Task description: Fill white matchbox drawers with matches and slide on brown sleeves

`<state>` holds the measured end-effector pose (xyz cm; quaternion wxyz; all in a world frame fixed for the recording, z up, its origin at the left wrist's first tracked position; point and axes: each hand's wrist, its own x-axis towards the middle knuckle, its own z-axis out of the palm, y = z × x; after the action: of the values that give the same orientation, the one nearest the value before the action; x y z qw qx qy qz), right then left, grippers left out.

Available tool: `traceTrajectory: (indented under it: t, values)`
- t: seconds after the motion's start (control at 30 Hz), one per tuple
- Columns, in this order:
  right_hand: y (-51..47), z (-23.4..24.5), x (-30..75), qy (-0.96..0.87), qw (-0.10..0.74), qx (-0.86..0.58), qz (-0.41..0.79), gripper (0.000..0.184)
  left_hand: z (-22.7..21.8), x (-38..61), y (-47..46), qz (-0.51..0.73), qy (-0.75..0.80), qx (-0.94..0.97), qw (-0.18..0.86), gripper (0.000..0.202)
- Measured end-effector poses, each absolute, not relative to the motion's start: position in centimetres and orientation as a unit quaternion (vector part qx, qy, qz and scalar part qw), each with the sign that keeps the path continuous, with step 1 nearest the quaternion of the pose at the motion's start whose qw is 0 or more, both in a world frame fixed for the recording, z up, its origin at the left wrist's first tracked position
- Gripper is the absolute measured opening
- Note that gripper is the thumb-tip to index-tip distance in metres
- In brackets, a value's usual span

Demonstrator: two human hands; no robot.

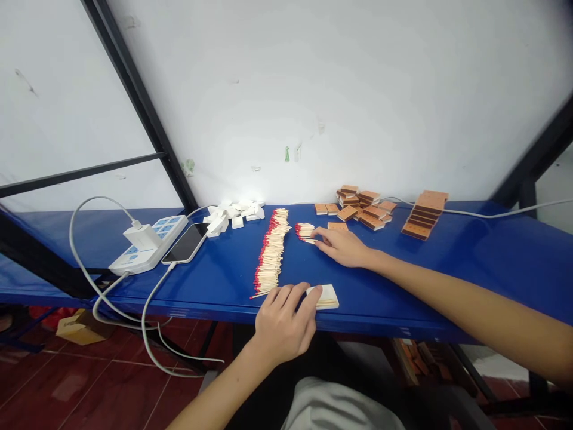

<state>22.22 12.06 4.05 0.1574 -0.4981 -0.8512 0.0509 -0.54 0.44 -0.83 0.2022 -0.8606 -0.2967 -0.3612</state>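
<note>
My left hand (286, 319) is at the blue table's front edge, its fingers curled over the left end of a white matchbox tray (330, 297). A few matchsticks lie in that tray. Further back, my right hand (342, 246) has thumb and forefinger closed at the right end of a small pile of matches (305, 232); exactly how many they pinch is hidden. To the left runs a long row of red-tipped matches (271, 251), heads pointing left.
White tray pieces (233, 214) lie heaped at the back left. Brown matchboxes (364, 206) are piled at the back, and a fanned stack of brown sleeves (425, 215) stands right. A phone (185, 243), a power strip (147, 245) and white cables occupy the left.
</note>
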Motion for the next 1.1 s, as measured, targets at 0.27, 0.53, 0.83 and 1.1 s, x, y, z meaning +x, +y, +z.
traceTrajectory:
  t: [0.27,0.53,0.83,1.1]
  values:
    - [12.05,4.12,22.22,-0.856,0.16,-0.486,0.066,0.041,-0.68,-0.53,0.31,-0.356,-0.3,-0.862,0.201,0.037]
    - [12.12,4.18,22.17,-0.857,0.137,-0.494,0.056,0.044,-0.62,-0.45,0.26,-0.358,-0.299,-0.86,0.206,0.037]
    - [12.23,3.96,22.3,-0.864,0.135,-0.483,0.048,0.043,-0.66,-0.53,0.3,-0.358,-0.3,-0.859,0.209,0.037]
    - [12.13,3.95,22.31,-0.861,0.157,-0.481,0.055,0.043,-0.7,-0.47,0.31,-0.357,-0.301,-0.859,0.208,0.036]
